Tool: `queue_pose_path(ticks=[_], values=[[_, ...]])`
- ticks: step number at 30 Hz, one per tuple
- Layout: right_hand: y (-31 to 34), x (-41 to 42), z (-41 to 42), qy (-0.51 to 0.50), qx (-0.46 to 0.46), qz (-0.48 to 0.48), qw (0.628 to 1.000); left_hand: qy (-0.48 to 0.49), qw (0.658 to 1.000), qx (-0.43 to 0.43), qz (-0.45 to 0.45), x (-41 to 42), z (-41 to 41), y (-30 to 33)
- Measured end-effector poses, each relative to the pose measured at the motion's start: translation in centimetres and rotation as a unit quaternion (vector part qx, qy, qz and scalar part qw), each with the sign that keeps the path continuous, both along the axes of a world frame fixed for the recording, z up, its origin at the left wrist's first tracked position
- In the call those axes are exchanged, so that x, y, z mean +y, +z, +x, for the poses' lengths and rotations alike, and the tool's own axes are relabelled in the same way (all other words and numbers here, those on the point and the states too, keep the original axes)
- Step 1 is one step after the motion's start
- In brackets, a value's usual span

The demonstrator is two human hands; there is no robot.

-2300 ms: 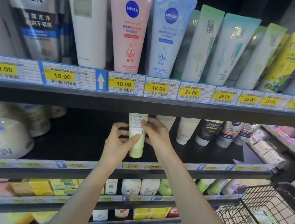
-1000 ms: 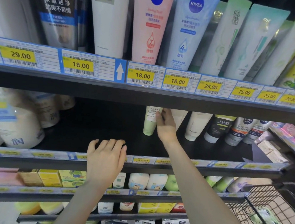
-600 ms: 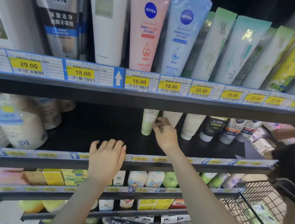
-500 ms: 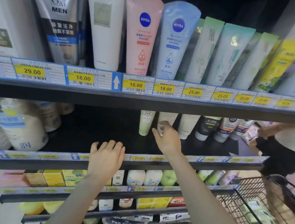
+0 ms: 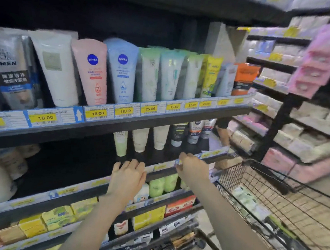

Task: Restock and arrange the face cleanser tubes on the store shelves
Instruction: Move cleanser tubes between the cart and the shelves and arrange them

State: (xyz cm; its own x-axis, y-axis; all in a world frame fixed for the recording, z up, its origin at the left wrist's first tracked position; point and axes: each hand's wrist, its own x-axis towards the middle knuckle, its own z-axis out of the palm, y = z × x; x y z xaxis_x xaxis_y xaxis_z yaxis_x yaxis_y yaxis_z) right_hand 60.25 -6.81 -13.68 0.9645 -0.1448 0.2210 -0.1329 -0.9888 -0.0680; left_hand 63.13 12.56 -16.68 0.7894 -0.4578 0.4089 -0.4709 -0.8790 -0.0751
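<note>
The pale green soft plastic cleanser tube (image 5: 121,144) is light and squeezable; grip mid-body; left hand (image 5: 127,178) rests flat, fingers apart, right hand (image 5: 192,166) empty, loosely curled.

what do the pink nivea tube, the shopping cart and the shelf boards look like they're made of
Pink Nivea tube: likely soft plastic with a satin sheen, flattened and crimped at the top.
Shopping cart: dark metal wire by the look, thin crossing rods forming an open grid.
Shelf boards: probably painted metal, matte black, thin straight edges; blur leaves this open.
</note>
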Motion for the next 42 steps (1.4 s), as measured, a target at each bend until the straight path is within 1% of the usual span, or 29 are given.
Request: queue_pose_path(ticks=[2,5,7,9,12,16,23,27,34,38,40,42], values=[[0.5,-2.4,-1.8,-0.024,0.009,0.003,1.000,-0.042,0.999,0.020,0.022,-3.0,-0.4,0.8],[1.0,-6.3,-4.7,-0.067,0.019,0.014,0.997,-0.112,0.993,0.019,0.037,-8.4,-1.0,2.0],[0.8,-9.2,-6.5,-0.101,0.008,0.031,0.994,-0.153,0.987,0.019,0.054,-12.1,-2.0,2.9],[0.4,-12.0,-8.2,-0.137,0.005,0.036,0.990,-0.199,0.977,0.050,0.061,-15.8,-3.1,3.3],[-0.4,-16.4,-10.3,-0.187,0.020,0.045,0.981,-0.233,0.967,0.053,0.084,-21.8,-3.8,2.7],[-1.9,-22.7,-13.0,-0.228,0.041,0.074,0.970,-0.280,0.950,0.098,0.097,-29.7,-4.7,1.8],[-6.0,-31.3,-15.6,-0.276,0.108,0.097,0.950,-0.308,0.929,0.160,0.129,-41.0,-5.0,-1.1],[-8.4,-34.6,-15.7,-0.282,0.152,0.100,0.942,-0.313,0.919,0.191,0.147,-45.2,-4.8,-3.2],[-13.6,-39.0,-14.4,-0.303,0.174,0.173,0.921,-0.309,0.898,0.224,0.220,-50.5,-2.4,-9.2],[-17.6,-40.8,-12.8,-0.336,0.198,0.242,0.889,-0.305,0.876,0.257,0.270,-53.0,-0.4,-13.8],[-19.7,-41.5,-11.9,-0.360,0.198,0.312,0.857,-0.303,0.866,0.272,0.292,-54.2,0.7,-16.2],[-21.8,-42.0,-11.0,-0.380,0.199,0.387,0.816,-0.298,0.853,0.290,0.314,-55.1,1.8,-18.6]])
